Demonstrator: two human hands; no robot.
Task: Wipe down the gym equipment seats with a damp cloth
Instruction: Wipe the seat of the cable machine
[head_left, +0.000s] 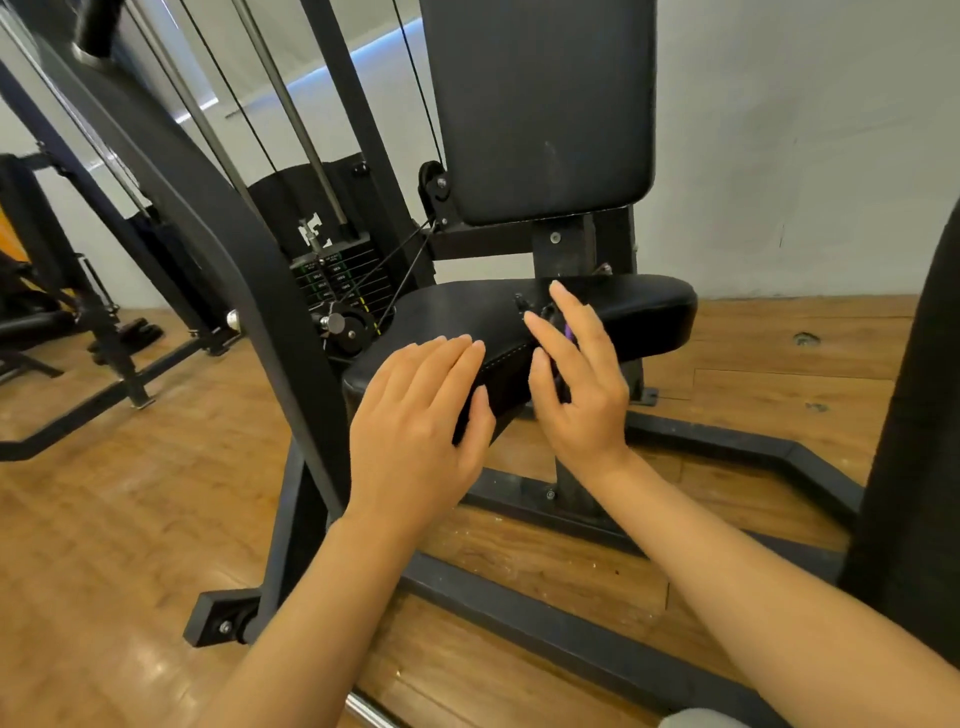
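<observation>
The black padded seat (634, 312) of a weight machine is in the middle of the view, below its upright back pad (540, 104). A dark cloth (501, 384) with a stitched hem lies on the seat's front and hangs over its edge. My left hand (415, 415) lies flat on the cloth's left part, fingers straight and together, thumb on the hanging edge. My right hand (576, 379) rests on the cloth's right part with straight, spread fingers. Bits of dark cloth and a purple patch show between them.
The machine's black frame arm (218, 234) curves down on the left, with cables and the weight stack (343, 280) behind it. A floor bar (571, 629) of the frame crosses the wooden floor (104, 519) below my arms. A black pad (914, 467) stands at the right edge.
</observation>
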